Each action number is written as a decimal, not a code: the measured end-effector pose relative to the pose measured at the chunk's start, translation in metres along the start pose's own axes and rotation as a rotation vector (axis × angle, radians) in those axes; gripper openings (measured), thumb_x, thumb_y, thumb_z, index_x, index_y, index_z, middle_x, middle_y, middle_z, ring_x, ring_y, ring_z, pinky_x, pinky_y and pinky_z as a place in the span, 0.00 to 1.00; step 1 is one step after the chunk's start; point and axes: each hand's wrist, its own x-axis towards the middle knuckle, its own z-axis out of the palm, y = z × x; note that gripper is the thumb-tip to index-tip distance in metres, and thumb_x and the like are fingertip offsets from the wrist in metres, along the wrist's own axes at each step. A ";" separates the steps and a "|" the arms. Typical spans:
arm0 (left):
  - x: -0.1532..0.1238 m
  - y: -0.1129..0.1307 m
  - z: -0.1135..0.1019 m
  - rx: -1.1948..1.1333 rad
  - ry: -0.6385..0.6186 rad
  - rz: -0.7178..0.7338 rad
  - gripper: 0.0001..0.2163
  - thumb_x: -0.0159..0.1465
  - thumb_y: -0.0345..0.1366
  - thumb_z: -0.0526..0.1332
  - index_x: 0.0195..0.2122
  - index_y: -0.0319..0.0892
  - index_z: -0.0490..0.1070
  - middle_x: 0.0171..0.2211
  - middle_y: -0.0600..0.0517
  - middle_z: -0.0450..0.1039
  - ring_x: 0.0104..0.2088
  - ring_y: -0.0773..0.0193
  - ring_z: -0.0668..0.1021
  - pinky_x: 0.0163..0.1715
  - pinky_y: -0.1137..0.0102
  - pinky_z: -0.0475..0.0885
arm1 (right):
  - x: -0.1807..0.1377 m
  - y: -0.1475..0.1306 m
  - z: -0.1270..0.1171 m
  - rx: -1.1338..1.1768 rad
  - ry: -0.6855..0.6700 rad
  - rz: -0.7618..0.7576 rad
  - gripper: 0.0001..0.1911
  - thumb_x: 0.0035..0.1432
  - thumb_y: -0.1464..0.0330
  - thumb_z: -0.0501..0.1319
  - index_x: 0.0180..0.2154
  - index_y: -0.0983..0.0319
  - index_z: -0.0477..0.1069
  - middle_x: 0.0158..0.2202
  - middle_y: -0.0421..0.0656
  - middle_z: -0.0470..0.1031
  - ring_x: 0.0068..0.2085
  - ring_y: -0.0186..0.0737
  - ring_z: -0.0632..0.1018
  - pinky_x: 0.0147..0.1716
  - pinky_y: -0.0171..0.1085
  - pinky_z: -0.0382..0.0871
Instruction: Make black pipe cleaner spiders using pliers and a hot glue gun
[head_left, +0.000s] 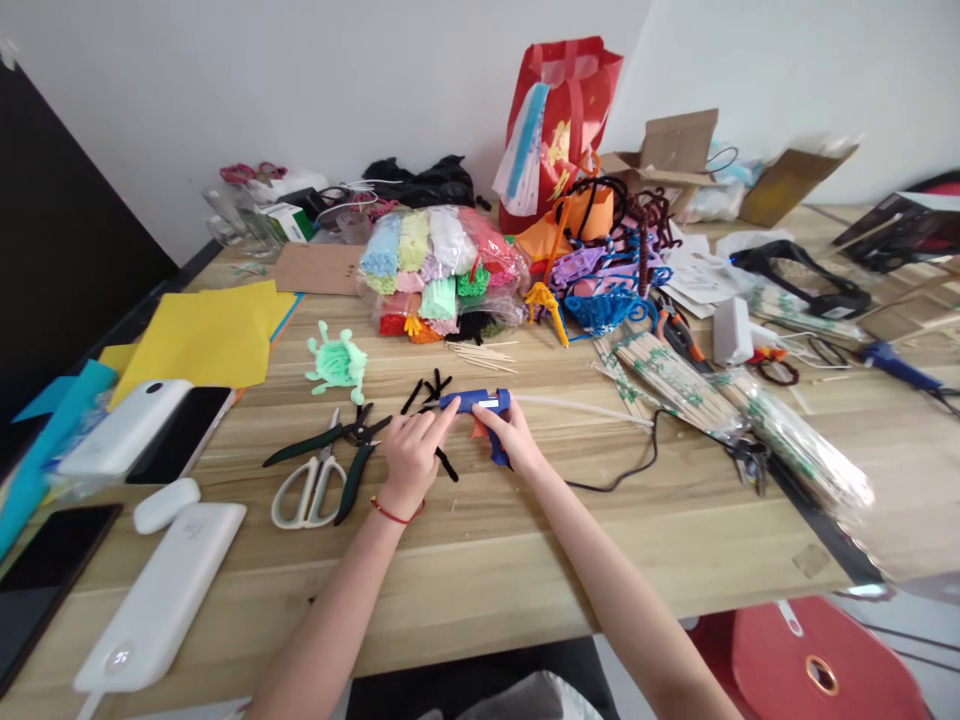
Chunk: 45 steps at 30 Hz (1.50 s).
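My right hand [508,432] is closed around the handle of a blue glue gun [477,403], its nozzle pointing left over the wooden table [525,540]. A clear glue stick [577,408] juts out of the gun's back to the right. My left hand [411,452] is curled at the nozzle, pinching a black pipe-cleaner piece [447,464]. More black pipe-cleaner bits [426,390] lie just beyond the hands. A red string circles my left wrist.
White scissors [309,490] and green-handled pliers [341,445] lie left of my hands, beside a green pipe-cleaner figure [337,362]. Phones, white power banks [161,595] and yellow paper [206,335] fill the left. Pipe-cleaner packs [439,268], skewer bundles [679,385] and a red bag [562,110] stand behind.
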 end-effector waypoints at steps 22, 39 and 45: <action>0.006 0.004 -0.004 -0.091 0.100 -0.074 0.05 0.64 0.34 0.61 0.39 0.42 0.74 0.26 0.53 0.74 0.28 0.65 0.73 0.32 0.68 0.59 | 0.003 0.002 -0.003 0.033 0.019 -0.048 0.21 0.41 0.55 0.70 0.32 0.58 0.65 0.28 0.35 0.70 0.30 0.34 0.71 0.31 0.33 0.66; -0.001 -0.001 -0.006 0.014 0.026 0.043 0.14 0.67 0.29 0.52 0.48 0.45 0.75 0.22 0.52 0.68 0.26 0.64 0.71 0.31 0.66 0.57 | 0.000 0.000 -0.002 -0.039 -0.060 -0.049 0.22 0.43 0.53 0.68 0.33 0.58 0.64 0.24 0.34 0.69 0.24 0.32 0.69 0.24 0.32 0.64; 0.000 0.000 -0.006 -0.026 -0.002 -0.004 0.12 0.67 0.30 0.52 0.41 0.44 0.76 0.24 0.51 0.70 0.28 0.63 0.72 0.32 0.65 0.58 | 0.002 0.003 -0.003 -0.061 -0.040 -0.054 0.23 0.43 0.53 0.68 0.34 0.58 0.64 0.26 0.34 0.69 0.27 0.33 0.71 0.28 0.33 0.67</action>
